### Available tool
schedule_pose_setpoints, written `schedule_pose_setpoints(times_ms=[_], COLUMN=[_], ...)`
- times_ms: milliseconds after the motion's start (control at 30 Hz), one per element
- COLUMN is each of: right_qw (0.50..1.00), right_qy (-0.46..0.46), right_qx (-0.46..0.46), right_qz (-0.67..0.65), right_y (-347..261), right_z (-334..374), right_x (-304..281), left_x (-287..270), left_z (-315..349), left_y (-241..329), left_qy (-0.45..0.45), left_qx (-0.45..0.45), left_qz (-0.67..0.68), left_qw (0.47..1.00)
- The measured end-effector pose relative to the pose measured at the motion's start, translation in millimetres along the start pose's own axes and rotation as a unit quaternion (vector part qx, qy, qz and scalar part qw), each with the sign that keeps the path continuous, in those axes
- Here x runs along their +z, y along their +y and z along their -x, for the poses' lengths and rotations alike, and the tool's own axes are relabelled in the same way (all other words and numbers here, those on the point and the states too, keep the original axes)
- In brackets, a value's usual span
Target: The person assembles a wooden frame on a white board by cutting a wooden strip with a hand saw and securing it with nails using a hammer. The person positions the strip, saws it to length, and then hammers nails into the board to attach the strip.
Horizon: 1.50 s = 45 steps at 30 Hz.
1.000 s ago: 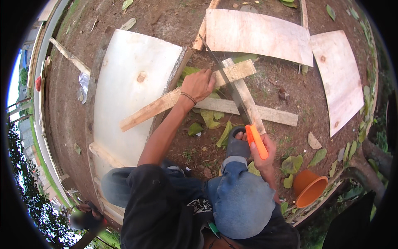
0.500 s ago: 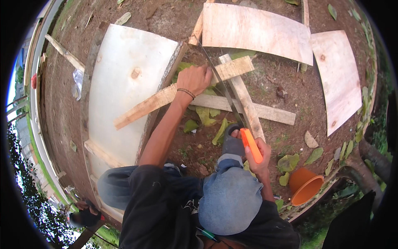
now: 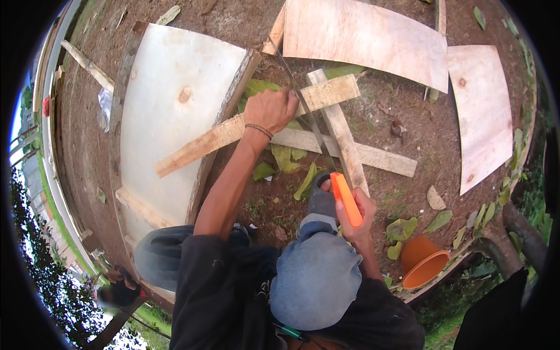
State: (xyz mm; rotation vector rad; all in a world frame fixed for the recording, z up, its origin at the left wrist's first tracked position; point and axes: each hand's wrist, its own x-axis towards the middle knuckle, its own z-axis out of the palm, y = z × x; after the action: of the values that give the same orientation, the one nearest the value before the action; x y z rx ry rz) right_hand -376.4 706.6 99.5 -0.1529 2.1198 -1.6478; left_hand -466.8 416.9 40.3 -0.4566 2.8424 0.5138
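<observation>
My right hand is closed around the orange handle of a handsaw. Its long thin blade slants up and to the left, lying across a wooden strip. Just left of the blade, my left hand grips that strip with the fingers wrapped over it. The strip's left part rests over a panel's edge, and its right part crosses on top of a second wooden strip. A third strip lies lower, across the second one. My dark shoe is close to the saw handle.
A pale plywood panel with a wooden frame lies on the left. Two thinner plywood sheets, one at the top and one at the right, lie on the soil. An orange bucket is tipped at lower right. A person is at far lower left.
The saw and my right hand have moved slightly forward and left, away from me. My left hand keeps its grip on the strip. The whole view has shifted a little.
</observation>
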Motion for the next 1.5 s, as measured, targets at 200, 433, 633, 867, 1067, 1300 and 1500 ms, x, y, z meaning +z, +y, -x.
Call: schedule_pose_setpoints(times_ms=[200, 433, 633, 867, 1067, 1300, 1500], right_qw=[0.998, 0.998, 0.997, 0.998, 0.999, 0.998, 0.998], right_qy=[-0.026, -0.004, -0.029, -0.011, -0.008, -0.017, -0.017], right_qx=[-0.027, -0.055, -0.031, -0.035, -0.022, -0.031, -0.024], right_qz=[0.047, 0.037, 0.059, 0.048, 0.029, 0.048, 0.053], right_y=[4.4, -2.0, -13.2, -19.1, -20.1, -22.9, -28.0], right_z=[23.4, -10.4, 2.3, 15.5, -44.7, 26.9, -48.9], right_x=[-19.2, 5.2, -1.4, -18.1, 5.7, -34.3, -4.1], left_x=[3.0, 3.5, 4.4, 4.4, 9.6, 4.9, 6.5], left_z=[1.6, -3.4, 0.9, -4.8, -13.2, -6.1, -14.8], left_y=[-3.2, -4.1, -8.0, -9.2, -5.9, -12.2, -1.5], left_qy=[0.014, 0.01, 0.025, 0.016, 0.02, 0.011, -0.001], left_qx=[-0.007, -0.002, 0.003, 0.003, 0.014, -0.009, 0.012], left_qz=[0.003, 0.007, 0.0, 0.003, 0.008, -0.005, 0.022], left_qw=[1.0, 1.0, 1.0, 1.0, 1.0, 1.0, 1.0])
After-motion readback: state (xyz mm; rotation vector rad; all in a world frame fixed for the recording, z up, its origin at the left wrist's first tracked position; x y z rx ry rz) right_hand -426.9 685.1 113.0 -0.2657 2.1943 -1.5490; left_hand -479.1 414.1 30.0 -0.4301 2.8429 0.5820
